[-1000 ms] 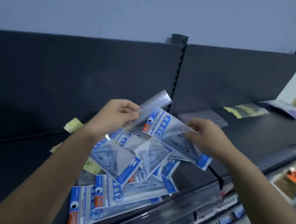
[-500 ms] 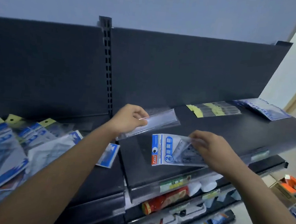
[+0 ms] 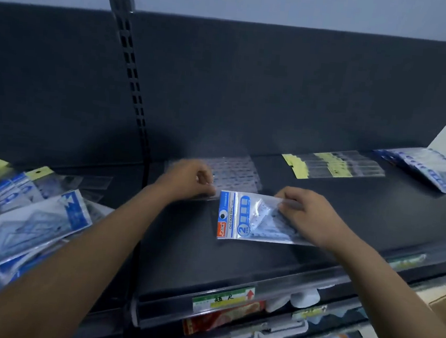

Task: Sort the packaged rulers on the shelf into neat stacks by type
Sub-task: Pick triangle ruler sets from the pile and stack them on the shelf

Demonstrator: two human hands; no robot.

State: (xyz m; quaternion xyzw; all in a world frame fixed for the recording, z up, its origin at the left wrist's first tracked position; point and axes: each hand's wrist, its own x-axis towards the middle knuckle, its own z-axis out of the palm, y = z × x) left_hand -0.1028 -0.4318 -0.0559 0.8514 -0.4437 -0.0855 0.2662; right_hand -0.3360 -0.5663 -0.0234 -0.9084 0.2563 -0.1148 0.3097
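My right hand (image 3: 307, 215) pinches a blue-headed geometric set pack (image 3: 241, 217) just above the black shelf (image 3: 316, 259). My left hand (image 3: 188, 179) grips the end of a clear ruler sleeve (image 3: 235, 175) lying at the shelf's back, blurred. A messy heap of blue-and-clear packs (image 3: 26, 218) covers the left bay. Further right lie a neat row of clear rulers with yellow tags (image 3: 336, 166) and a stack of blue packs (image 3: 428, 169).
A slotted upright (image 3: 132, 83) divides the two bays. The shelf's front rail carries a price label (image 3: 223, 299). Lower shelves below hold red and blue packaged goods (image 3: 229, 319). A pale wall stands at the far right.
Both hands have lowered toward the right bay's shelf. The clear sleeve in my left hand dropped onto the back of the shelf; the geometric pack came down close to the surface.
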